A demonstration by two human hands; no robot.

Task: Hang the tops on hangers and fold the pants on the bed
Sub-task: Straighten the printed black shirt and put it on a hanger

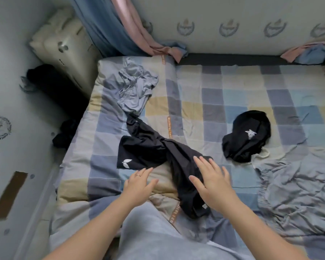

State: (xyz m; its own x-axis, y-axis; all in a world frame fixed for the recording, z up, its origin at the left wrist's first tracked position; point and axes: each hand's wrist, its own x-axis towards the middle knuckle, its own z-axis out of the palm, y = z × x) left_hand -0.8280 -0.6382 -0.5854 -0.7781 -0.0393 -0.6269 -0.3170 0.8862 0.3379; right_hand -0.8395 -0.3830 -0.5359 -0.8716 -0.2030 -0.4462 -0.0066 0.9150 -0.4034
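Your left hand (pixel 141 184) and right hand (pixel 212 182) lay flat, fingers spread, gripping nothing, at the twisted black garment (pixel 148 149) by the bed's (pixel 214 94) near edge; untwisting it probably came next.

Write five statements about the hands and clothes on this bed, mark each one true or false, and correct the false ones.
1. The right hand, fingers straight, is over the twisted black garment. True.
2. The left hand grips a hanger. False: it is open and holds nothing.
3. The grey-blue garment is neatly folded. False: it lies crumpled.
4. A second black garment with a white print lies apart from the twisted one, to its right. True.
5. The left hand wears a ring. True.
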